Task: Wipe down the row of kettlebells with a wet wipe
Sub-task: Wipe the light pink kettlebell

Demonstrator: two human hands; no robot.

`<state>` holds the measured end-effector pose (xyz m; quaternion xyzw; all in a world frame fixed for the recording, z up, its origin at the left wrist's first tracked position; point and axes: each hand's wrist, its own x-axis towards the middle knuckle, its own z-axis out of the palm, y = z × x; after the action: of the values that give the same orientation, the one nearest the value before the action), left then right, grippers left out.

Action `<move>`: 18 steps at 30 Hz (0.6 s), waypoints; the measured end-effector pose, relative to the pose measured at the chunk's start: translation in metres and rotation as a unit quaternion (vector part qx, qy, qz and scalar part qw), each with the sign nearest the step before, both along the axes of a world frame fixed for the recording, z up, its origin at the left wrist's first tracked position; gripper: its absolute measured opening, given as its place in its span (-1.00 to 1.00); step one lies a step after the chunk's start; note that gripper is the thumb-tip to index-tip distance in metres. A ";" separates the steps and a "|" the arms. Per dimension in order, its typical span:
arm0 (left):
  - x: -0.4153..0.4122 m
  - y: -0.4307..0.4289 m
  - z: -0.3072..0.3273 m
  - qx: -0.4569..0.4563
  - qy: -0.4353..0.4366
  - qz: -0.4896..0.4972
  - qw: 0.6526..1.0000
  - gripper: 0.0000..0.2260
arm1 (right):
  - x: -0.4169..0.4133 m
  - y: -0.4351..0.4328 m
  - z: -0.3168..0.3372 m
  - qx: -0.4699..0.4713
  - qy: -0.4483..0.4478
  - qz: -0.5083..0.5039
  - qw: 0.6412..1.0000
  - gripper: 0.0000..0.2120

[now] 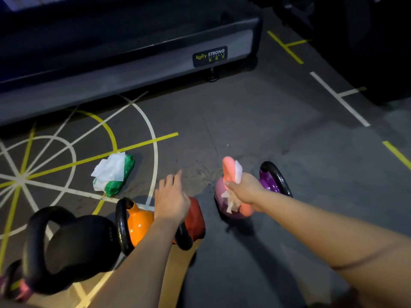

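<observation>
Gym floor (289, 152), 5 o'clock: the right hand (246, 188) has its grip wrapping the wet wipe (238, 173) round the handle of the pink kettlebell (221, 192), the left hand (171, 201) loose and empty at 7, so an unsteadied hard rub may tip it.

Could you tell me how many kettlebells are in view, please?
5: black leftmost, then orange, red by the left hand, pink under the right hand's wipe, purple rightmost. A pink object at the lower-left edge may be a sixth.

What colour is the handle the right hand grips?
Salmon pink: the handle under the right hand and wipe. Head view shows it.
</observation>
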<state>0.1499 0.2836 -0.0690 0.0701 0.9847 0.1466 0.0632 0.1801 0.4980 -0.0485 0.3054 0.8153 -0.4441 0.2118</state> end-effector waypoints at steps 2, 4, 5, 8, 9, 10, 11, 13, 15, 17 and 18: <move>-0.001 0.001 0.000 0.002 0.003 0.001 1.000 -0.42 | 0.007 0.010 0.008 -0.002 -0.002 0.039 0.999 -0.81; -0.002 0.000 0.000 0.004 0.005 0.001 1.000 -0.42 | 0.016 0.022 0.020 -0.004 -0.005 0.076 0.997 -0.82; -0.002 0.000 -0.001 0.005 0.005 0.002 1.000 -0.42 | 0.021 0.027 0.026 -0.008 -0.006 0.088 0.996 -0.76; -0.001 -0.001 -0.001 0.008 0.005 0.006 1.000 -0.42 | 0.035 0.040 0.040 -0.002 0.010 0.084 0.996 -0.76; -0.001 0.000 -0.001 0.006 0.007 0.006 1.000 -0.42 | 0.039 0.044 0.046 0.004 0.024 0.075 0.997 -0.80; -0.001 0.000 -0.001 0.004 0.008 0.005 1.000 -0.42 | 0.041 0.049 0.052 0.002 0.033 0.061 0.998 -0.84; -0.001 0.001 0.000 0.002 0.009 0.007 1.000 -0.43 | 0.043 0.053 0.058 -0.017 0.039 0.046 0.998 -0.88; 0.000 0.001 0.000 -0.003 0.011 0.009 1.000 -0.43 | 0.045 0.063 0.070 -0.068 0.050 0.019 0.996 -0.90; 0.001 0.002 0.001 -0.008 0.017 0.008 1.000 -0.43 | 0.046 0.073 0.083 -0.109 0.069 -0.022 0.991 -0.87; 0.000 0.003 0.002 -0.024 0.019 0.002 1.000 -0.43 | 0.049 0.078 0.093 -0.198 0.088 -0.076 0.973 -0.82; 0.001 0.004 0.002 -0.042 0.021 -0.002 0.999 -0.43 | 0.050 0.078 0.098 -0.249 0.096 -0.097 0.959 -0.81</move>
<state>0.1504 0.2877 -0.0666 0.0723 0.9909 0.1035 0.0459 0.2300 0.5761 0.0491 0.2760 0.6618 -0.6788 0.1581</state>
